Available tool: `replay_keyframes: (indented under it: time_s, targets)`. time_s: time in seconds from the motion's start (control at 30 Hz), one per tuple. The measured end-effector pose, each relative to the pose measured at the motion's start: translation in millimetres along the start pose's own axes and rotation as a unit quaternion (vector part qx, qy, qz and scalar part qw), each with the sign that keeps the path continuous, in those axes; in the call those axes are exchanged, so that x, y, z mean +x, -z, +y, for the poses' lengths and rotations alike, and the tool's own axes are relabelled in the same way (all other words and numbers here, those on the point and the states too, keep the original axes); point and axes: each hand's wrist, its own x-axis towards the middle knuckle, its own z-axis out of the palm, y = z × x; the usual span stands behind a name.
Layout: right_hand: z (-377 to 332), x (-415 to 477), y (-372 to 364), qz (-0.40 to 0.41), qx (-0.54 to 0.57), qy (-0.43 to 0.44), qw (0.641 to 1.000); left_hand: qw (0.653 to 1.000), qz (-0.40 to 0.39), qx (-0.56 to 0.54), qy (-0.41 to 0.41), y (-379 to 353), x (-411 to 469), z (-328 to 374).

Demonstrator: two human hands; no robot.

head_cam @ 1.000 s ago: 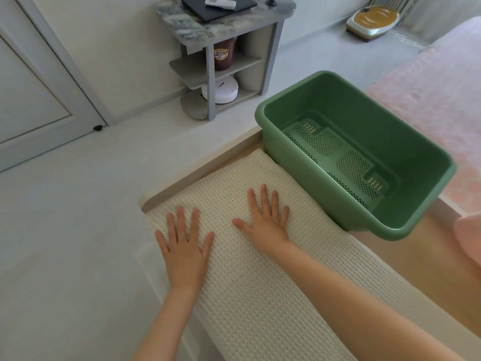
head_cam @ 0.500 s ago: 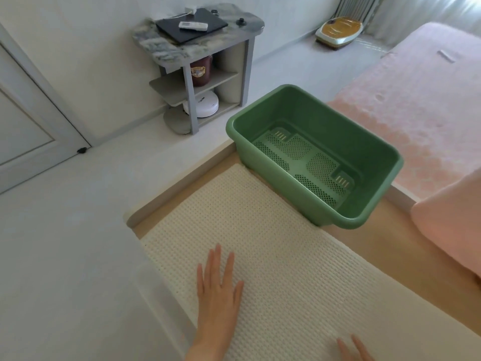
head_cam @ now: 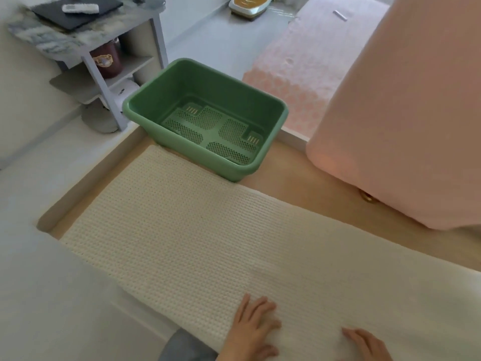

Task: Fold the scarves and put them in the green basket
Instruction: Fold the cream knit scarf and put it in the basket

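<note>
A long cream waffle-knit scarf (head_cam: 208, 238) lies spread flat along the wooden ledge (head_cam: 299, 183). The green basket (head_cam: 270, 105) stands empty at the scarf's far end, touching its edge. My left hand (head_cam: 253, 329) rests flat on the near part of the scarf, fingers loosely bent. To its right, my right hand (head_cam: 365, 343) also lies on the scarf, partly cut off by the frame's bottom edge. A pink cloth (head_cam: 406, 113) hangs close to the camera at the right.
A grey side table (head_cam: 109, 48) with a laptop, a remote and a dark jar stands at the back left on the pale floor. A pink-covered bed (head_cam: 302, 66) lies behind the basket. A scale (head_cam: 250, 5) sits on the floor at the back.
Both hands slid back along the scarf toward me, from near the basket end to the near part. The view swung right, bringing the pink cloth in.
</note>
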Motion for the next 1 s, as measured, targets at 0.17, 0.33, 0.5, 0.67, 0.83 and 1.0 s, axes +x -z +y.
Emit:
replay_keyframes:
  time_s: [0.17,0.33,0.5,0.67,0.83,1.0]
  targets:
    - [-9.6,-3.3,9.1,0.034,-0.044,0.086,0.995,0.997,-0.020,-0.068,0.018,13.6,7.3,-4.3]
    - [-22.3,-30.2,-8.6,0.009,-0.023,0.164,0.986,0.997,-0.062,-0.047,0.010,37.0,-13.0,-24.4]
    - [-0.8,-28.8,10.6,0.091,-0.084,0.134,0.983,0.999,-0.036,-0.013,0.021,47.6,-7.4,-12.7]
    - [56.0,-39.3,49.9,0.166,-0.084,-0.063,0.981,0.992,-0.051,0.067,0.098,27.2,30.5,25.3]
    - [117.7,-76.7,48.0,0.204,-0.060,-0.167,0.963,0.989,-0.100,0.098,0.036,-5.5,60.9,80.0]
    - [161.2,-96.2,43.3,0.162,-0.032,-0.203,0.965,0.974,-0.174,0.145,-0.021,-58.5,77.9,127.6]
